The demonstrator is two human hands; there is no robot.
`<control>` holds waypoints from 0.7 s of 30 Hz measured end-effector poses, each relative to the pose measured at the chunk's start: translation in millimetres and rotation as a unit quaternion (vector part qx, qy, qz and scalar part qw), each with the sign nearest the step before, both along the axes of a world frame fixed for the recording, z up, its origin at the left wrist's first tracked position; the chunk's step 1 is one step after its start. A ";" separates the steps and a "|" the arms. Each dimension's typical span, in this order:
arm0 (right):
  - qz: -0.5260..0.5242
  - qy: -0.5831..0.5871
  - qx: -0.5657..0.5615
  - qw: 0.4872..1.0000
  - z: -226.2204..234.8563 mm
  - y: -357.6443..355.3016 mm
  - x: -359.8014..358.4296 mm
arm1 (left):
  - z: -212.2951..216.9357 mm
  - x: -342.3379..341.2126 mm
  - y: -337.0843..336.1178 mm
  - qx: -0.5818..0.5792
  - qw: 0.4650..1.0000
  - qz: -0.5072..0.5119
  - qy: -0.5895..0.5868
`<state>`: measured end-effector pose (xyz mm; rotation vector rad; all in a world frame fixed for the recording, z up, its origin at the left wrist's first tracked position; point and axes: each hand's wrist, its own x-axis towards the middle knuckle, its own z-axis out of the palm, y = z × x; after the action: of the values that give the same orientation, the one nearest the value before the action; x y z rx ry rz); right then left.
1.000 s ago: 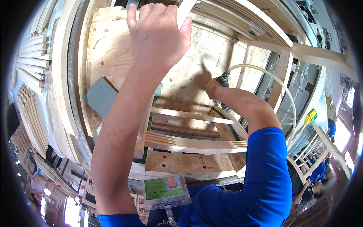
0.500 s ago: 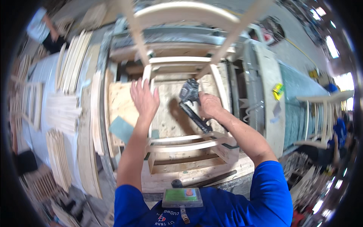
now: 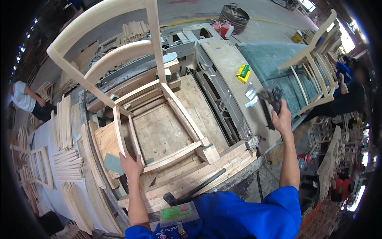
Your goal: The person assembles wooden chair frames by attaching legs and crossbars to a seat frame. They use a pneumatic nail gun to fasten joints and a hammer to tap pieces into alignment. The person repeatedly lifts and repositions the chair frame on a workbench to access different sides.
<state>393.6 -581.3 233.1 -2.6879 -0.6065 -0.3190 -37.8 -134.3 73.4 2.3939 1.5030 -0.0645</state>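
Chair frame [image 3: 183,113] on workbench [image 3: 201,99], slats [image 3: 68,165] to its left

Grey concrete floor [image 3: 262,31] extends ahead of my station; yellow line [image 3: 187,20] crosses it. Dark metal drum [image 3: 234,20] stands upright on floor, red containers [image 3: 224,30] near its base. To my right: green-topped table [image 3: 254,55], pale wooden chair [image 3: 307,50] at its right side. Bright window [image 3: 351,43] at far right, strong white light. To my left: table under pale sheeting [image 3: 43,134], bearing stacked wooden slats [image 3: 65,165]. Far left dim; small lights [image 3: 20,55] dot upper edge.
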 end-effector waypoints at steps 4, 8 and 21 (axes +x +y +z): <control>-0.141 0.000 -0.103 0.985 -64.9 -61.0 14.1 | -5.8 -7.9 12.7 0.077 0.996 -0.036 0.005; -0.156 -0.022 -0.209 0.965 -114.0 -96.9 -5.1 | -3.0 5.4 23.0 0.033 0.997 0.007 0.075; -0.115 -0.048 0.085 0.989 -143.9 -17.3 -45.3 | -12.2 31.6 71.6 0.089 0.994 0.016 0.064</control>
<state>348.3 -598.6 89.2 -2.5910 -0.2786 -0.5381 -6.2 -62.7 61.2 2.5466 1.6670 -0.0817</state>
